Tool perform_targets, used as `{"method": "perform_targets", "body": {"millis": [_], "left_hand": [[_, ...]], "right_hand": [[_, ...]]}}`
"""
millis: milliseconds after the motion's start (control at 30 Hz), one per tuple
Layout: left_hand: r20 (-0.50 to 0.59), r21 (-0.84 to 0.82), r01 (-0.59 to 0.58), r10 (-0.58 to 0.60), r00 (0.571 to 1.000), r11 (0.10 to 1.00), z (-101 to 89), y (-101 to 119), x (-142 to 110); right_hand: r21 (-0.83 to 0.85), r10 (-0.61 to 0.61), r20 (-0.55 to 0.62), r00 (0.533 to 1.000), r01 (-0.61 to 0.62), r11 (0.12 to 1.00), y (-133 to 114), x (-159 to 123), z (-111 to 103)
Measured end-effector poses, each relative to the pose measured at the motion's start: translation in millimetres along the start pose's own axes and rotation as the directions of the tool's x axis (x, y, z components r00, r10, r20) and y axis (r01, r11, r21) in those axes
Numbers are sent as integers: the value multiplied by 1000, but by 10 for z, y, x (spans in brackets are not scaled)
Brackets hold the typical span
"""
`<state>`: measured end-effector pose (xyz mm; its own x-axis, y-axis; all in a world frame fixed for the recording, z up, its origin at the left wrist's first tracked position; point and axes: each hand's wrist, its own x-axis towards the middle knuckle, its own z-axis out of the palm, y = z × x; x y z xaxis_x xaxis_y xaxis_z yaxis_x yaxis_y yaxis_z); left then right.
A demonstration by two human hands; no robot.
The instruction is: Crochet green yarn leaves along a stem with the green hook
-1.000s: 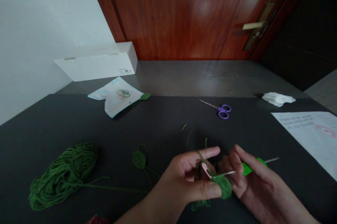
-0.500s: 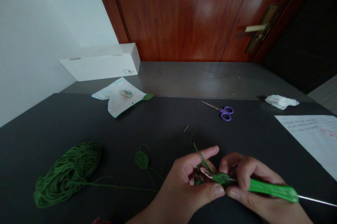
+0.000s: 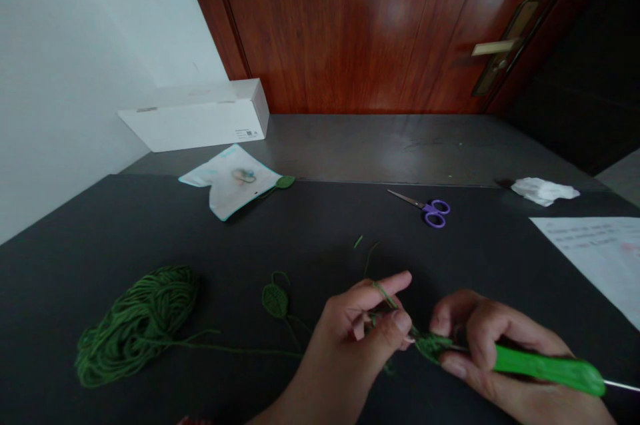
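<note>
My left hand [image 3: 357,332] pinches a small green crochet piece [image 3: 431,346], with green yarn looped over its outstretched index finger. My right hand [image 3: 493,358] is closed round a green-handled crochet hook [image 3: 547,368], whose tip goes into the crochet piece. A strand of yarn runs from the hands left to a green yarn skein [image 3: 137,323] on the black table [image 3: 125,225]. A finished green crochet leaf [image 3: 275,299] lies just left of my left hand.
Purple-handled scissors [image 3: 430,210] lie beyond the hands. A plastic packet [image 3: 231,180] with another green leaf [image 3: 285,182] beside it sits at the back left, a white box [image 3: 197,116] behind it. A crumpled tissue [image 3: 545,190] and a printed sheet [image 3: 597,248] lie on the right. A wooden door [image 3: 380,25] stands behind.
My right hand has turned the hook so its handle points right, and has drawn the crochet piece slightly right and down. My left thumb has shifted on the piece.
</note>
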<state>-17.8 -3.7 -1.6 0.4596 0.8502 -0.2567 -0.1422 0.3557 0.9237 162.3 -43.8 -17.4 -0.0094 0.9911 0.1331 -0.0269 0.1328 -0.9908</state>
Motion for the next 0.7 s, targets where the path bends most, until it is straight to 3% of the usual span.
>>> {"method": "perform_targets", "body": {"millis": [167,367,500,700], "left_hand": [[12,-239,87,-87,996,967,19,12,8],[111,-418,185,-152,982,890,23,34,25],[103,-350,155,-127,987,924,3,10,46],[47,-282,55,-44,998,958,3,-21,44]], "right_hand": [[80,51,-6,999,-50,996,-37,32,-21],[326,277,95,956,-292,899,-50,77,-37],[427,362,173,916,-401,810,-55,88,-27],[438,357,180,917,-399,806,-81,102,-4]]}}
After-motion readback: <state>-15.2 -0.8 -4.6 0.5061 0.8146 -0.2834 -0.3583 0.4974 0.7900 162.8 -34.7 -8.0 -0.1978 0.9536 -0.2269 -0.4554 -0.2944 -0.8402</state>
